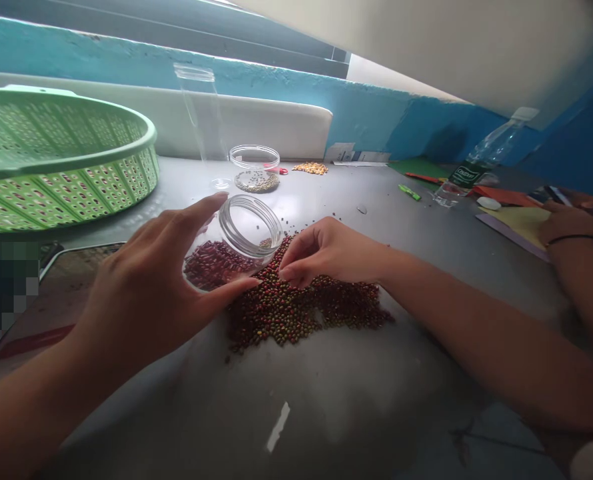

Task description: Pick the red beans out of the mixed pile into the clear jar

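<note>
My left hand (pixel 146 273) is wrapped round a clear open jar (pixel 226 230), tilted with its mouth toward the right. Dark red beans (pixel 216 263) lie along the jar's lower side. Close to the jar's mouth, my right hand (pixel 329 253) is pinched, fingertips down, over a pile of mixed red and green beans (pixel 281 310) on the table. Whatever sits between those fingertips is too small or hidden to make out. Behind the jar stands a clear round container (pixel 255 167) with small greenish beans in the bottom.
A green basket (pixel 126 180) stands at the left, near a dark flat tablet-like thing (pixel 56 293). Farther back are a tall clear jar (pixel 201 113) and yellow kernels (pixel 310 169). At right are a water bottle (pixel 469 173), coloured paper (pixel 519 227) and another person's arm (pixel 581 267).
</note>
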Demonstrator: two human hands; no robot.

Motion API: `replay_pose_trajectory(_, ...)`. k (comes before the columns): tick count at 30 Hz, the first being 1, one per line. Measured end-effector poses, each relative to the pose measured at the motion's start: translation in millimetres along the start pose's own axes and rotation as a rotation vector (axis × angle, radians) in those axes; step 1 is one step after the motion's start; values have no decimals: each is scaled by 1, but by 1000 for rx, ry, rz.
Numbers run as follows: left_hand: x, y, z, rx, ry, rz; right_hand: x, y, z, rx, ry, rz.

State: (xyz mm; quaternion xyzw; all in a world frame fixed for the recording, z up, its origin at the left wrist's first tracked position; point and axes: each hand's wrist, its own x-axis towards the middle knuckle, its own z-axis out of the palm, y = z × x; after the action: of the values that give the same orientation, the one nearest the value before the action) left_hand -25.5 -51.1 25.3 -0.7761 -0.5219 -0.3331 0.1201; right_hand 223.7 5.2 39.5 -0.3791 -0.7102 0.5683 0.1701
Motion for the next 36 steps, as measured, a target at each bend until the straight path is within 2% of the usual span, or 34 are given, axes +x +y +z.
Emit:
replay_pose_trajectory(5,0,0,0,0,2,11,6,5,0,234,-46,100)
replay_pose_trajectory(9,0,0,0,-7,5,8,6,3,1,323,-86,115)
replay_pose_trajectory(22,1,-2,0,-4,8,17,5,2,2,435,-144,119)
replay_pose_trajectory(27,0,-2,0,0,11,12,3,4,3,410,-153,95)
replay_pose_trajectory(36,1,0,-1,-7,5,16,2,5,6,391,-57,39)
